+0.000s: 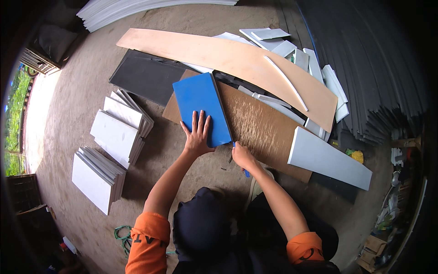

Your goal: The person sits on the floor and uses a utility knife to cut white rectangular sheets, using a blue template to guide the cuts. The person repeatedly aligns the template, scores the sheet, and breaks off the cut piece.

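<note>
My left hand lies flat with spread fingers on the lower part of a blue rectangular panel. The panel rests at a tilt on a long brown board whose surface is covered in scratches. Just off the panel's lower right corner, my right hand is closed around a blue utility knife. Only bits of its handle show at both ends of the fist; the blade cannot be made out.
Stacks of white panels stand on the concrete floor at left. A long tan board lies beyond the blue panel, over white offcuts. A white tapered piece is at right, a black sheet at far left, green cord near me.
</note>
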Demonstrator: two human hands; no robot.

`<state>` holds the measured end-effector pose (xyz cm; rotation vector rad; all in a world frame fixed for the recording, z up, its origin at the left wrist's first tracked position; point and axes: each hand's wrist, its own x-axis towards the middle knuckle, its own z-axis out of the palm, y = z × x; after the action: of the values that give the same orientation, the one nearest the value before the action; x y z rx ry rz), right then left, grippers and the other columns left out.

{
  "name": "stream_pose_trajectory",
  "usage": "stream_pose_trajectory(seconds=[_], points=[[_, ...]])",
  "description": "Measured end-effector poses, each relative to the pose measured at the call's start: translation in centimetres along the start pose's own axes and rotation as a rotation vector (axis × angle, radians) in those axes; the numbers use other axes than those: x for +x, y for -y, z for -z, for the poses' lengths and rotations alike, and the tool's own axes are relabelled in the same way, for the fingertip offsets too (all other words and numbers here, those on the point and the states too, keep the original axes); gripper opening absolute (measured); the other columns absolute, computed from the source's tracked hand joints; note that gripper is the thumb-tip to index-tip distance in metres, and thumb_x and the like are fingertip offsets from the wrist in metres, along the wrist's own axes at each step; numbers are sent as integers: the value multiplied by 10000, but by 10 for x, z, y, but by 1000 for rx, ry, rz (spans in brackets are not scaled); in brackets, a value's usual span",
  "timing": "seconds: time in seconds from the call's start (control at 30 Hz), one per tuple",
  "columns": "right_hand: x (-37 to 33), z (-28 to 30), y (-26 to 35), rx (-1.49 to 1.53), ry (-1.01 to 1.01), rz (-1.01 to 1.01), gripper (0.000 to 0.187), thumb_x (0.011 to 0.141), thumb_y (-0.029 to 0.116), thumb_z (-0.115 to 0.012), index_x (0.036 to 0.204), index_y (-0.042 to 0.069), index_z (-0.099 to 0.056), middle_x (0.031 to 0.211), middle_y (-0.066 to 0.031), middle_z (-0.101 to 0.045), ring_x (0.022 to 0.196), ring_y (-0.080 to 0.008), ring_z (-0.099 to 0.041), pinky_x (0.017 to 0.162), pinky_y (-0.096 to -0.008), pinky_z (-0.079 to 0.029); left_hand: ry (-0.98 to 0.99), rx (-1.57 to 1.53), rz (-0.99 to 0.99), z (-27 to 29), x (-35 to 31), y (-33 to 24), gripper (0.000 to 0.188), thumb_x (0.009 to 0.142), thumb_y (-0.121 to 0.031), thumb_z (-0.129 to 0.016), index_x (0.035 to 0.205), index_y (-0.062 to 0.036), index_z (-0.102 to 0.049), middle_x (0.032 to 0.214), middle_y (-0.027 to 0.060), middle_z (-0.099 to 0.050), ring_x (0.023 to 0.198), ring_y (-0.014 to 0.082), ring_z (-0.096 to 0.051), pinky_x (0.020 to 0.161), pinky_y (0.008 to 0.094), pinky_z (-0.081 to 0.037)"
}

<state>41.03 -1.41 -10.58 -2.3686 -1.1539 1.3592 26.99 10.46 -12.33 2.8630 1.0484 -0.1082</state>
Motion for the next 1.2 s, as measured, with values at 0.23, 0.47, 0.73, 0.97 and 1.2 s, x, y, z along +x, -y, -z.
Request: stream_pose_trajectory(seconds=[0.23,0.47,0.73,0.97,1.2], points=[[42,83,68,-92,-72,120,323,858,207,-346,1019,-44,-470,683,-198,-595,533,-291,-600,570,-400,-495,-41,-208,-36,-7,-4,17,1106,525,-620,-631,1338,-53,-140,1386,198,-75,1281,384,-14,992,578,-40],[177,89,113,-290,-397,240,273,866,216,-337,951,-16,-453,700,-223,-589,545,-292,-602,558,-395,-500,32,-392,-55,-5,2,19,967,649,-529,-602,1352,-89,-104,1397,188,-32,1287,369,24,996,556,-15],[189,87,137,-240,-279,161,285,856,222,-361,985,-16,-450,885,-237,-573,805,-353,-565,709,-427,-468,66,-424,-2,1,5,22,982,620,-496,-644,1353,-113,-116,1403,157,-61,1292,352,-4,1004,538,-23],[196,95,143,-188,-192,114,310,852,189,-318,992,-60,-438,765,-232,-595,515,-284,-599,560,-371,-510,30,-450,24,8,11,22,1004,556,-464,-710,1339,-126,-180,1401,119,-111,1292,325,-60,1011,522,-84],[206,104,152,-166,-39,56,281,732,61,-319,781,-130,-519,601,-207,-578,470,-261,-588,466,-370,-489,-136,-212,121,13,34,30,1061,409,-405,-787,1306,-158,-278,1152,18,-386,1048,238,-365,786,423,-366]])
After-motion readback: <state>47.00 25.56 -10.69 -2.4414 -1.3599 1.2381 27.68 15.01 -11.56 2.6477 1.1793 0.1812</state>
